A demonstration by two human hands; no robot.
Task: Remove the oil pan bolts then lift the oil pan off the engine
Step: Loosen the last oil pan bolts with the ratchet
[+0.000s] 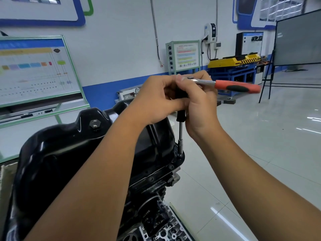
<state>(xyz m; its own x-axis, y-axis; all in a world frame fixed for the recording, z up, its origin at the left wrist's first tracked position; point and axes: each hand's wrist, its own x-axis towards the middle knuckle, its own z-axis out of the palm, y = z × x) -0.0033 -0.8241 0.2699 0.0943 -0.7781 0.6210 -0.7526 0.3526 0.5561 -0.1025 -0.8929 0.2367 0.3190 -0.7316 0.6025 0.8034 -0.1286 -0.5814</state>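
Observation:
A glossy black oil pan (57, 153) sits upturned on the engine (156, 185), with a hex drain plug (94, 123) on top. A ratchet (236, 86) with an orange and black handle points right; its black extension (180, 129) runs straight down to a socket (180, 148) seated on a bolt at the pan's right flange. My left hand (156, 100) grips the top of the extension. My right hand (198, 108) curls round the ratchet head and extension from the other side. Small flange bolts (171, 166) show along the pan's edge.
A training board (34, 70) in a green frame stands at the left behind the engine. A yellow and blue bench (232, 66) and a dark screen on a stand (297, 40) are at the far right. Shiny tiled floor (260, 136) spreads to the right.

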